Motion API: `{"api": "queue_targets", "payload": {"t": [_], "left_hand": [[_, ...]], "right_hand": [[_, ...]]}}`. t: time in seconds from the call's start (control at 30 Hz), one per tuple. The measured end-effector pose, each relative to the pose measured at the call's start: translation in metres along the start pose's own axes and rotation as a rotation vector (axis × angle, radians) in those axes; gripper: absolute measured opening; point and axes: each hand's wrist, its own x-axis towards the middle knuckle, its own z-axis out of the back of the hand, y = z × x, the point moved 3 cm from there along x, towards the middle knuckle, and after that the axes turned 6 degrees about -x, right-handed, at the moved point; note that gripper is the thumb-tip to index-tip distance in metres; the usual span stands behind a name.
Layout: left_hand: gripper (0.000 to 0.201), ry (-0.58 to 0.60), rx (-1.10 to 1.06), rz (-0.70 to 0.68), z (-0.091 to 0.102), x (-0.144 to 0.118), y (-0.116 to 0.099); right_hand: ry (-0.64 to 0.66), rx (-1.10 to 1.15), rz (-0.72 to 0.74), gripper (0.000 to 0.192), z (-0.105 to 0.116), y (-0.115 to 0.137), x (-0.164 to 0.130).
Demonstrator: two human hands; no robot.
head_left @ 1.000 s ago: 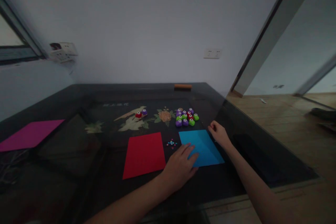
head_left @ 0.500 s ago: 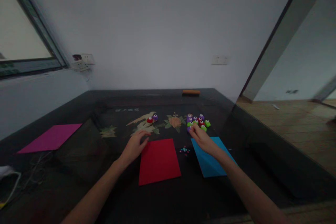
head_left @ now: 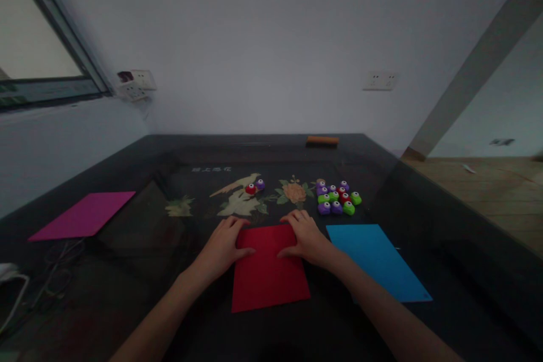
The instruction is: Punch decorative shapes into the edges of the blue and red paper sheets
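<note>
A red paper sheet (head_left: pixel 268 271) is seen lying flat on the dark table, plain and uncreased. Its far corners are pressed under both hands, the left hand (head_left: pixel 224 246) on the left corner, the right hand (head_left: pixel 306 237) on the right; its near edge extends back between the forearms.

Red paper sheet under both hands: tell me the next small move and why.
Probably lift the far edge of the flat red paper sheet toward you. The left hand and right hand both rest on its far corners, and the sheet lies unfolded on the dark glass table.
</note>
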Motion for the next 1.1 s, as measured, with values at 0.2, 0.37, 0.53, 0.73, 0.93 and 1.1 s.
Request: {"api": "queue_targets", "payload": {"t": [0.2,0.37,0.53,0.73,0.93,1.1], "left_hand": [[0.052,0.029,0.026,0.012,-0.002,0.003,0.0],[0.046,-0.002,0.011,-0.007,-0.001,0.003,-0.001],[0.031,-0.068,0.011,-0.078,0.002,0.002,-0.005],[0.006,-0.032,-0.085,-0.014,0.008,0.003,-0.007],[0.014,-0.066,-0.204,0.016,0.011,0.008,0.006],[0.022,-0.113,-0.358,0.071,0.012,0.01,0.009]], "right_hand": [[0.046,-0.003,-0.022,0.082,-0.005,-0.001,0.003],[0.03,0.015,-0.02,0.075,-0.005,-0.002,0.003],[-0.015,0.034,-0.019,0.071,-0.004,-0.001,0.004],[-0.123,0.201,-0.063,0.041,0.003,-0.003,0.003],[-0.144,0.639,-0.198,0.022,0.009,-0.014,0.006],[-0.174,0.737,-0.242,0.021,0.009,-0.019,0.008]]}}
